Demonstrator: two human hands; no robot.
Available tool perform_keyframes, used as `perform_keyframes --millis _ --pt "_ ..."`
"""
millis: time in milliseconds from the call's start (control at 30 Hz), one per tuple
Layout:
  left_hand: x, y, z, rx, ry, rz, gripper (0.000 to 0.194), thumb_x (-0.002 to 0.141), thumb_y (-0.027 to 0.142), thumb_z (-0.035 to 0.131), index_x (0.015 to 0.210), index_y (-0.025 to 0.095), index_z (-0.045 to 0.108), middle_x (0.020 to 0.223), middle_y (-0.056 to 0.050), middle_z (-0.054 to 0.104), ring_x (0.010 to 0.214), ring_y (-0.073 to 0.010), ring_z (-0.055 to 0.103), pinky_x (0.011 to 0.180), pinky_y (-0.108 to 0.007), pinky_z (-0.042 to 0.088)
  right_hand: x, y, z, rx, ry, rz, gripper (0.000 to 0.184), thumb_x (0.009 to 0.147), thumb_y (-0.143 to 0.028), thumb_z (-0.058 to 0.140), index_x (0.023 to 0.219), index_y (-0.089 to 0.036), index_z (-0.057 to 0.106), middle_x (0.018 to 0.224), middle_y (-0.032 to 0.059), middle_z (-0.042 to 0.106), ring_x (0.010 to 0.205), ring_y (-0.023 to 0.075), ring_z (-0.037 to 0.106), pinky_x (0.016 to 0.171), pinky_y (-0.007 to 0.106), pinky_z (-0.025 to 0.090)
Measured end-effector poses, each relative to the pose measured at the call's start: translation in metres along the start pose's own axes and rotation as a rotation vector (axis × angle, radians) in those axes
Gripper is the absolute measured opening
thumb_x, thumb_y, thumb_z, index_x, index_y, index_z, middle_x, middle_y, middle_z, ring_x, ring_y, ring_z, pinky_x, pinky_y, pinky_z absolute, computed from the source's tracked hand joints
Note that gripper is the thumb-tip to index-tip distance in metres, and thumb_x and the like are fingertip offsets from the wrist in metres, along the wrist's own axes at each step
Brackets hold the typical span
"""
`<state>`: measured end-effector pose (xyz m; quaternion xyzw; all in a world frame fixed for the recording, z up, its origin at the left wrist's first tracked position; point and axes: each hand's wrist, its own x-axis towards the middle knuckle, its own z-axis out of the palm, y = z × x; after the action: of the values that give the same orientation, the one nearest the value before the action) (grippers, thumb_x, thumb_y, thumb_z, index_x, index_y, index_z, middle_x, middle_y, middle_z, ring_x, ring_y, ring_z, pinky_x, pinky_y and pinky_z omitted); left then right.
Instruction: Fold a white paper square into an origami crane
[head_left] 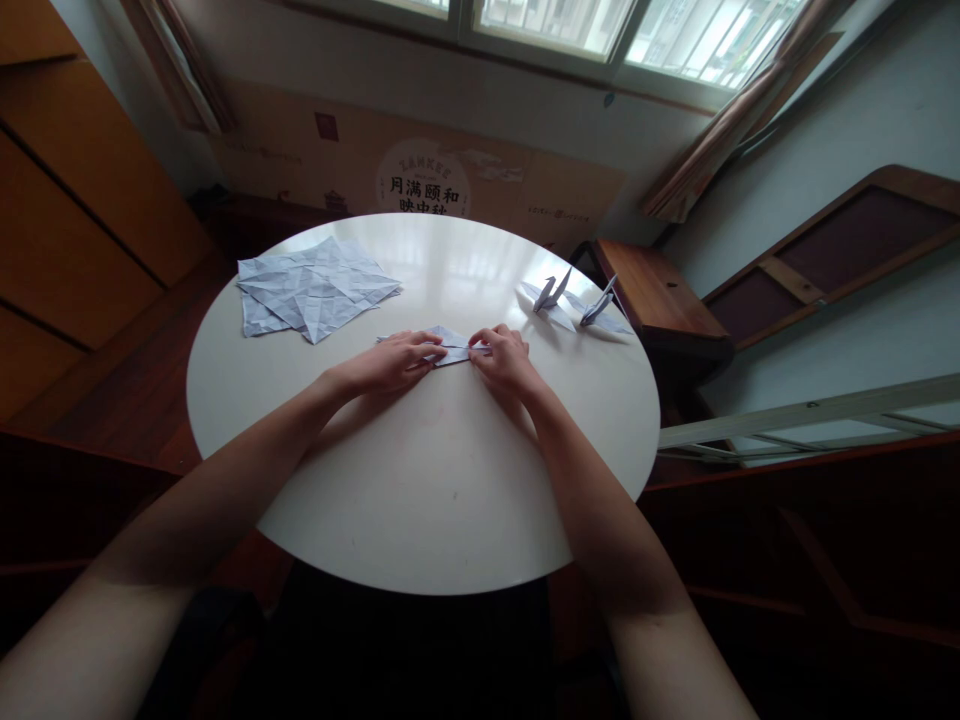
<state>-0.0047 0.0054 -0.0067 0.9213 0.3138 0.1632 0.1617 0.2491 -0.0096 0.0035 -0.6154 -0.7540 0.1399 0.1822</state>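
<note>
White, glossy and oval in the tabletop [420, 480] underneath: working over its middle and, judging by the half-made shape, folding and creasing a slim, flat, white paper piece [451, 354]. Pressing on its left part with the left hand [397, 360], palm down, fingers close together and only slightly bent; not showing clearly whether gripping there or merely steadying. Nipping its right part between thumb and fingertips of the right hand [506, 360], fingers curled nearly closed. Calling next, most likely, for matching the edges, then pressing firmly along the crease while bracing the opposite side. Hiding part of the folds beneath the fingers.

Looking farther left: finding a loose, overlapping pile of creased white paper sheets [322, 290], near the left hand but apart from it. Looking farther right: spotting a white folded-paper bird [553, 298] and, beside it, a second white folded-paper bird [598, 312] near the rim, both with wings spread; risking a knock from any wide sweep, yet leaving the hands unhindered. Beyond the rim: seeing a brown wooden side table [652, 290], a tan printed panel with dark lettering [555, 180] and, above, a bright, pale-framed window [555, 25].
</note>
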Motion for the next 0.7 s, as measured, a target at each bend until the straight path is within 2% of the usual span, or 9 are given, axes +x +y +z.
perform_keyframes --millis 700 --pt "0.0009 -0.001 0.0003 0.01 -0.019 -0.01 0.042 0.108 0.036 0.044 0.142 0.023 0.065 0.153 -0.012 0.057 0.135 -0.03 0.057 0.117 -0.045 0.045 0.0 -0.0025 -0.0012 -0.005 -0.005 0.01 0.026 0.094 -0.033 0.061 0.113 -0.024 0.075 0.117 0.012 0.064 0.117 0.0327 0.053 0.107 0.051 0.04"
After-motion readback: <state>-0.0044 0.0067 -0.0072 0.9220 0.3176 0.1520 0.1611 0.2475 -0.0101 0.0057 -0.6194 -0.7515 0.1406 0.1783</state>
